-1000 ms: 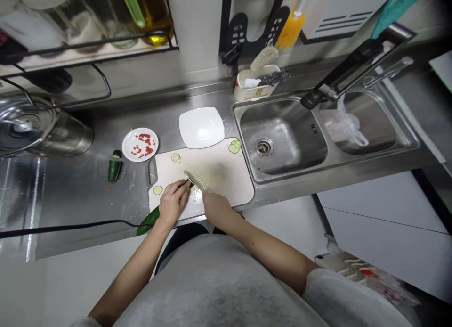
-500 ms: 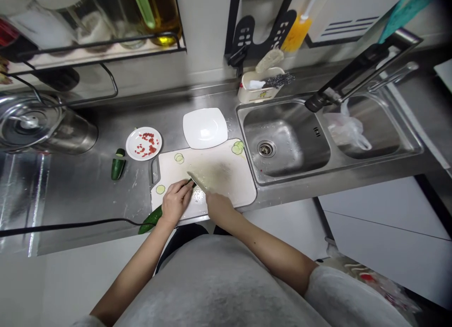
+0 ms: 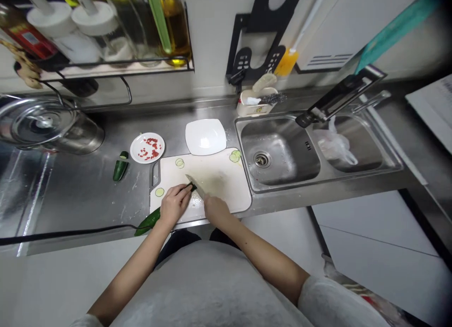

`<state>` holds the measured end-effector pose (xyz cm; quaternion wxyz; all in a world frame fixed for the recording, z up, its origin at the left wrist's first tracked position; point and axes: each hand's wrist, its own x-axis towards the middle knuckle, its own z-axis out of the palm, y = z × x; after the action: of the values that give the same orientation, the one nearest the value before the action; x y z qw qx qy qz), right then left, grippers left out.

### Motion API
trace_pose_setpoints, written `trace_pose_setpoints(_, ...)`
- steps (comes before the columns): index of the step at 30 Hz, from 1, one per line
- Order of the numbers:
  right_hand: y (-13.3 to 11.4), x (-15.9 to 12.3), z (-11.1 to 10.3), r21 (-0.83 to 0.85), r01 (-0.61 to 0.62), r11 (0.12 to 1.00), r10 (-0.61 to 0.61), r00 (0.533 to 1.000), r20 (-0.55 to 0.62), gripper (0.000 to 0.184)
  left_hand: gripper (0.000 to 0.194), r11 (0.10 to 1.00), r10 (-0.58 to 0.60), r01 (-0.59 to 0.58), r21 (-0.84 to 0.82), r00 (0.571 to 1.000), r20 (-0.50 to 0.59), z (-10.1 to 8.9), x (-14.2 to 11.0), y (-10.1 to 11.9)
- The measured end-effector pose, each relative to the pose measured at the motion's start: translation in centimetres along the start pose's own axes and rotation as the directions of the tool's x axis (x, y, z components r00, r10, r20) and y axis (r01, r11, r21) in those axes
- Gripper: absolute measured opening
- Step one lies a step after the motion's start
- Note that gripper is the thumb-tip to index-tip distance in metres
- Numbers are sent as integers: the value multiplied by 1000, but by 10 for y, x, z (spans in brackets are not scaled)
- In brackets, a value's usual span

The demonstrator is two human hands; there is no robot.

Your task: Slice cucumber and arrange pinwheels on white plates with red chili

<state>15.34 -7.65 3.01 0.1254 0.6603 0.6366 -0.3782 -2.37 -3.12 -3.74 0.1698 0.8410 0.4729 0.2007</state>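
Observation:
My left hand [image 3: 174,204] presses a small dark green piece of cucumber [image 3: 192,186] against the white cutting board [image 3: 226,190], its fingers closed over most of it. A kitchen knife [image 3: 197,187] is in my right hand [image 3: 217,209], the fist wrapped round its handle. The blade slants up and left, close beside the piece and my left fingertips. Pale round cucumber slices [image 3: 159,192] lie at the board's left, with a few more at its upper left and upper right corners. Under my left wrist a longer cucumber [image 3: 148,222] rests by the counter's front edge.
Behind the board sits a square white plate [image 3: 205,137]; left of it, a round plate [image 3: 136,150] holds red bits. Cut cucumber [image 3: 120,170] lies further left, near a steel pot [image 3: 81,134]. A black cable [image 3: 70,235] crosses the counter. The sink [image 3: 278,169] is at right.
The whole view has shifted slightly with my head. A bit more of the dark cucumber piece shows past my left fingertips. Both hands keep their grips at about the same spot on the board.

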Motion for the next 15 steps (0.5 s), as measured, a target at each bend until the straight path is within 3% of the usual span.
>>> trace_pose_setpoints(5, 13, -7, -2, -61, -23, 998, 16, 993, -114, 33, 32, 999, -42, 42, -32, 999, -4, -3, 1, 4)
trace_pose_setpoints(8, 26, -11, -5, -142, -82, 986, 54, 980, -194, 37, 34, 971, -175, 167, -172, 984, -33, -5, 6, 6)
trace_pose_setpoints(12, 44, -14, -11, -266, -111, 958, 17, 942, -334, 44, 42, 788, -454, 384, -482, 891, -32, -6, 21, 14)
trace_pose_setpoints(15, 56, -14, -14, -317, -91, 944, -58, 900, -433, 46, 45, 677, -494, 409, -612, 869, 35, -11, 38, 22)
